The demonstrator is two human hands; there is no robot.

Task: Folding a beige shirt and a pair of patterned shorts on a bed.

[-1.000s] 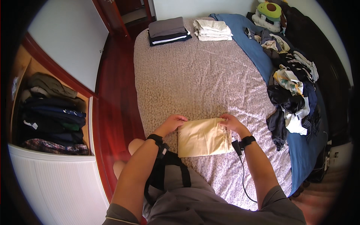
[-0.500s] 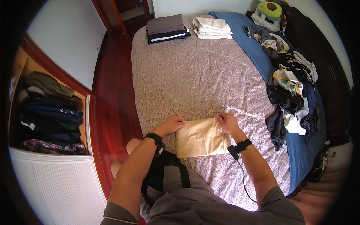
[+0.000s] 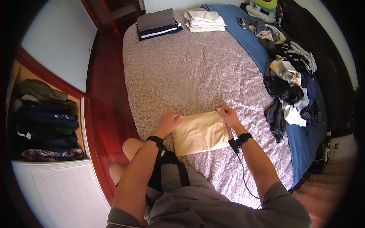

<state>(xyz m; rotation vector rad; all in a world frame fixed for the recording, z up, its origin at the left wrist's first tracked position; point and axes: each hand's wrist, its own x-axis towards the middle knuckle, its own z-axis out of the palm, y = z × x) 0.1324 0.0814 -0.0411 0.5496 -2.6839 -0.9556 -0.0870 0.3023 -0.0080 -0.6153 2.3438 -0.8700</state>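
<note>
Looking neatly folded, the yellow cloth [image 3: 201,133] is at the near side of the bed [image 3: 163,76], far corners gripped by left hand [image 3: 169,123] and right hand [image 3: 229,117]! Far off, the grey-topped stack [image 3: 156,19] and white stack [image 3: 205,22] stand folded; over right, the clothes heap [image 3: 283,90] is yet unfolded.

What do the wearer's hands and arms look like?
The left hand and right hand are ungloved. Each wrist wears a black strap with a small dark module; a thin dark cable runs from the right one. The short sleeves are plain, dark greyish.
</note>
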